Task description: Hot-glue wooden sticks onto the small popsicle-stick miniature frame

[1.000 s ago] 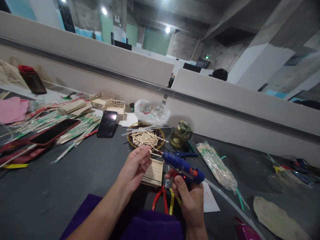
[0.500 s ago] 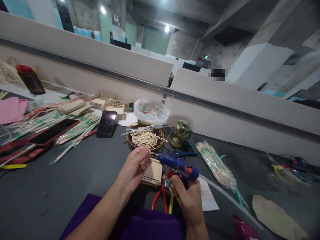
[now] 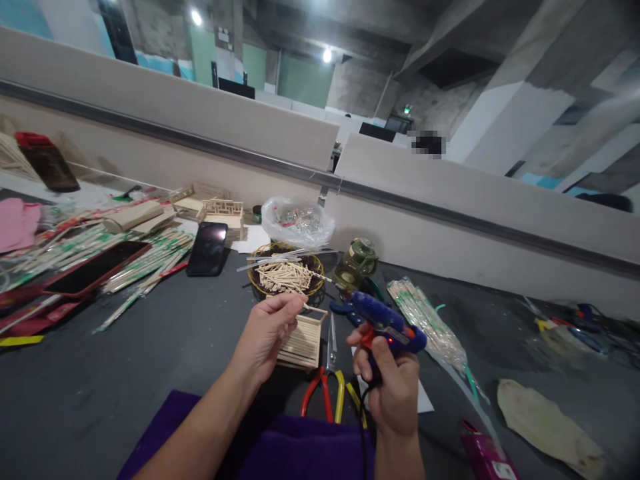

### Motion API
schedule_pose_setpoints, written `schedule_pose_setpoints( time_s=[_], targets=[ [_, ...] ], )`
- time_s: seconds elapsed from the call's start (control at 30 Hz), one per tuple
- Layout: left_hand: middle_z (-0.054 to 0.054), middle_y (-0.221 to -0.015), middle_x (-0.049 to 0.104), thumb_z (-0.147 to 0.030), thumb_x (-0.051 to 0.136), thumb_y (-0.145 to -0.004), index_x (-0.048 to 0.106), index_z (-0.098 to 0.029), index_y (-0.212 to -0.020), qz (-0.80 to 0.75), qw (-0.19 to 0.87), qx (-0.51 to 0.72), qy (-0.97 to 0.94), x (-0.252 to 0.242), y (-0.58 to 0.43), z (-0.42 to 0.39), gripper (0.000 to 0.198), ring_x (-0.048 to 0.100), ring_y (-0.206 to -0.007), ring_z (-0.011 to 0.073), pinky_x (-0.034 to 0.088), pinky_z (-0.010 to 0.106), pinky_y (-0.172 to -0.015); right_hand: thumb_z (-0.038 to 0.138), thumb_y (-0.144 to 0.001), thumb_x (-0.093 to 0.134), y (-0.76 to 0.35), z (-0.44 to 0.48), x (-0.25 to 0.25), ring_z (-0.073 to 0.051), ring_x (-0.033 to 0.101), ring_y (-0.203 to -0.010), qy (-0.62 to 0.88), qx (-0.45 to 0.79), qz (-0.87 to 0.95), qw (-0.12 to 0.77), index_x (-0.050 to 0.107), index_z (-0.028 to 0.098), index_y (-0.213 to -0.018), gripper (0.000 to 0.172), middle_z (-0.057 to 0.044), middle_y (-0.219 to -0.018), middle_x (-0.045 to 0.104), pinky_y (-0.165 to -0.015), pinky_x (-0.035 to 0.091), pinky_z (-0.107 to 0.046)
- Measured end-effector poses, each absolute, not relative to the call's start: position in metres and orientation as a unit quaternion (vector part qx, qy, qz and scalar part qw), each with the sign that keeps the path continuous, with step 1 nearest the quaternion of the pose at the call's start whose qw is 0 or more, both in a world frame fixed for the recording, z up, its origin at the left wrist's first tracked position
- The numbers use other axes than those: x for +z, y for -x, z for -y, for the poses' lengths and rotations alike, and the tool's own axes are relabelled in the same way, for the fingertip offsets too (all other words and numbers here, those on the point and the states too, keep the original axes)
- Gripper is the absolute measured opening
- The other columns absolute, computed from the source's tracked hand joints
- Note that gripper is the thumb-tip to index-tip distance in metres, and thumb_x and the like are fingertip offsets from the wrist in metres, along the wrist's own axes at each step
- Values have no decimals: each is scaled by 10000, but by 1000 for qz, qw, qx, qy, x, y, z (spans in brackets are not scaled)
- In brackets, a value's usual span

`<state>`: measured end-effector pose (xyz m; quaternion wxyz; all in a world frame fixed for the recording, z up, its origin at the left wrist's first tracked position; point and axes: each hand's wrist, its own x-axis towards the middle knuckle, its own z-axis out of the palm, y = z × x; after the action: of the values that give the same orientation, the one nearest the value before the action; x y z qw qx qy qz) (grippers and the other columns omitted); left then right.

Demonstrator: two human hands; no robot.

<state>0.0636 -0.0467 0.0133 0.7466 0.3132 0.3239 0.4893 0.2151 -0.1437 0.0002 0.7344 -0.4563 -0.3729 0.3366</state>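
Note:
My left hand (image 3: 267,333) pinches a short thin wooden stick (image 3: 316,309) just above a small panel of glued wooden sticks (image 3: 301,341) that lies on the dark table. My right hand (image 3: 393,387) is wrapped round the grip of a blue hot glue gun (image 3: 383,323), a red light glowing on its side. The gun's nozzle points left and up, a short way right of the stick's tip and apart from it.
A woven dish of cut sticks (image 3: 286,275) sits behind the panel, with a clear plastic bag (image 3: 297,223) and a green jar (image 3: 356,261) near it. Red-handled pliers (image 3: 324,383) lie by my wrist. A black phone (image 3: 207,248), chopstick packs (image 3: 425,320) and stick models (image 3: 220,212) clutter the table.
My right hand has drawn the glue gun to the right and tilted it up, away from the stick. My left hand stays over the panel with the stick.

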Motion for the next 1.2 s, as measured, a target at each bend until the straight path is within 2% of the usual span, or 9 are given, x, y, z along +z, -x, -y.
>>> schedule_pose_setpoints(
  time_s=[0.07, 0.13, 0.23, 0.33, 0.4, 0.6, 0.93, 1.2],
  targets=[
    [41, -698, 664, -310, 839, -625, 766, -130, -756, -350, 699, 484, -394, 12, -66, 48, 234, 496, -558, 88, 362, 198, -522, 381, -870, 623, -219, 141, 2, -36, 396, -421, 452, 320, 342, 760, 641, 160, -882, 222, -46, -821, 672, -442, 362, -211],
    [63, -776, 688, -272, 817, -654, 781, -157, -734, -357, 642, 485, -475, 10, -69, 50, 144, 559, -678, 136, 395, 219, -603, 393, -851, 641, -223, 138, 3, -36, 392, -414, 464, 311, 317, 766, 639, 150, -885, 245, -49, -814, 675, -437, 364, -214],
    [46, -708, 660, -194, 797, -661, 791, -200, -723, -353, 585, 486, -544, 5, -76, 50, 62, 562, -697, 159, 391, 229, -632, 428, -808, 678, -229, 132, -2, -48, 375, -401, 504, 302, 296, 753, 658, 128, -886, 311, -28, -701, 653, -415, 344, -215],
    [50, -733, 672, -151, 779, -660, 793, -229, -745, -338, 577, 482, -566, -4, -83, 50, 117, 581, -729, 184, 409, 247, -682, 477, -776, 693, -232, 127, -9, -74, 363, -382, 547, 293, 272, 735, 679, 116, -850, 368, 46, -463, 511, -400, 315, -216],
    [60, -782, 692, -145, 773, -661, 793, -243, -763, -333, 574, 478, -576, -10, -86, 49, 143, 595, -775, 203, 419, 261, -727, 504, -771, 688, -233, 125, -12, -86, 364, -380, 563, 295, 266, 725, 686, 121, -808, 385, 73, -395, 425, -403, 311, -217],
    [68, -791, 709, -133, 776, -643, 784, -252, -726, -353, 522, 476, -613, -18, -88, 48, 145, 587, -804, 219, 416, 269, -754, 543, -783, 655, -235, 120, -16, -81, 361, -376, 579, 297, 270, 710, 682, 127, -712, 423, 63, -397, 425, -406, 291, -215],
    [53, -809, 689, -253, 640, -804, 778, -250, -898, -373, 318, 406, -771, -18, -88, 46, 168, 600, -744, 200, 402, 259, -674, 572, -805, 605, -235, 120, -13, -78, 365, -376, 592, 295, 268, 701, 682, 136, -684, 458, 71, -401, 409, -409, 304, -210],
    [43, -906, 728, -331, 587, -845, 756, -234, -899, -394, 209, 364, -818, -23, -92, 45, 203, 659, -793, 202, 450, 268, -693, 545, -831, 591, -236, 119, -14, -75, 375, -369, 584, 288, 279, 706, 681, 143, -687, 437, 72, -401, 400, -403, 286, -201]
  ],
)
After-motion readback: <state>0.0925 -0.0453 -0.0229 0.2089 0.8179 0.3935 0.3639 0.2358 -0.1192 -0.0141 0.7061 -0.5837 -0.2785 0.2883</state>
